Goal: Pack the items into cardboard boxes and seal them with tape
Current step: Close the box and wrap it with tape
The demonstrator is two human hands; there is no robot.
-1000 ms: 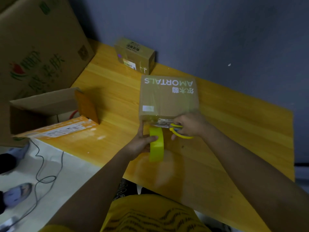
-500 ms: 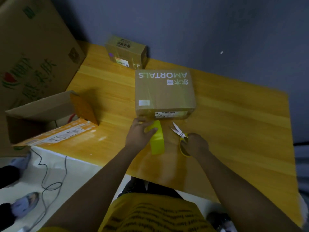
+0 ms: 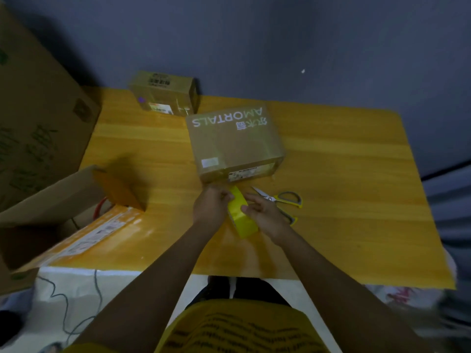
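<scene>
While left hand (image 3: 210,209) grips tape roll (image 3: 240,217), right hand (image 3: 265,214) touches it.

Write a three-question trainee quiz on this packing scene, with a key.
1. True or false: the scissors lie on the table, in neither hand.
2. Which thing do both hands touch? A) the AMORTALS box B) the tape roll C) the small box
3. Fill in: the left hand grips the ____.

Key: 1 true; 2 B; 3 tape roll. The right hand rests on the roll, fingers fairly straight.
</scene>
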